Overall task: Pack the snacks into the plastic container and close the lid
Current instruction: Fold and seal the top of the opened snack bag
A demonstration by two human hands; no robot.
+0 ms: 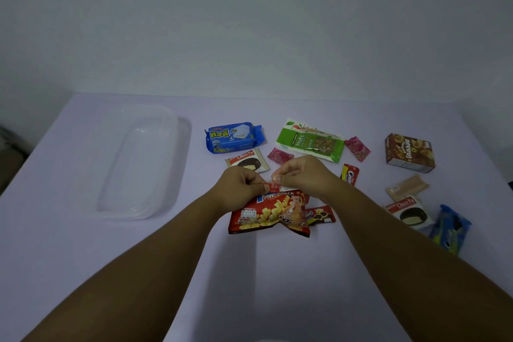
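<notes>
Fingers of left hand (pixel 241 185) and right hand (pixel 301 173) pinch red foil potato-snack bag (pixel 270 212) by its top edge; hard pulling risks tearing it.

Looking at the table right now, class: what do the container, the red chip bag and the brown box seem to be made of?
Container: clear plastic, glossy; the table shows through it.
Red chip bag: thin printed film, shiny and crinkled; both hands pinch its top.
Brown box: probably printed cardboard; flat faces, sharp edges.
</notes>
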